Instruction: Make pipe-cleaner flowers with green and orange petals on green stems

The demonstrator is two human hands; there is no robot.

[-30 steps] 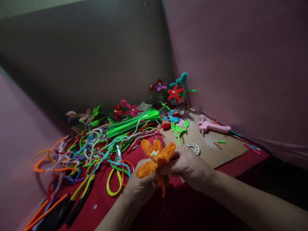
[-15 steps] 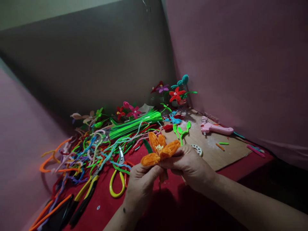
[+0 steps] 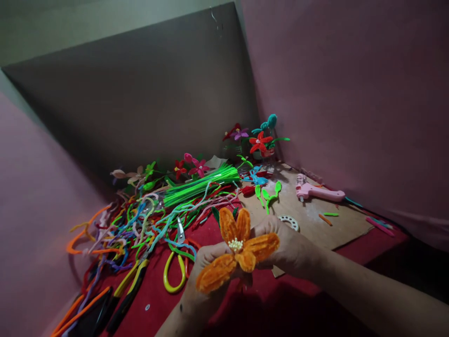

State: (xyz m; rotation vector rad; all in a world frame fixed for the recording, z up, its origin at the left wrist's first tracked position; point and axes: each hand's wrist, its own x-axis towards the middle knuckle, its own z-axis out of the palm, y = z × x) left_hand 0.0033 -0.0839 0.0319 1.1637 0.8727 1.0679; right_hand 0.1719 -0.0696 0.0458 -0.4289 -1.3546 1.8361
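Note:
An orange pipe-cleaner flower [image 3: 247,260], with a cluster of pale yellow stamens [image 3: 235,244] at its centre, faces me just above the red cloth. Behind its petals, my left hand [image 3: 209,256] is closed on it from below left. My right hand [image 3: 289,243] grips it from the right, its fingertips partly covered by petals. A dark green leaf shape shows behind the flower. Left of my left hand lie yellow-and-red-handled scissors [image 3: 174,277]. Farther left are pliers [image 3: 131,285] with yellow-and-black handles.
Tangled coloured pipe cleaners [image 3: 129,234] spread over the left side, beside a bright green bundle [image 3: 203,185]. A pink glue gun [image 3: 321,191] lies on a cardboard sheet [image 3: 312,229], near a white ring with holes [image 3: 290,222]. Finished flowers [image 3: 260,142] stand at the back against the walls.
The flower has tilted toward me and lower, so its open face and stamens now show more fully. Both hands stay on it, and the view has shifted slightly.

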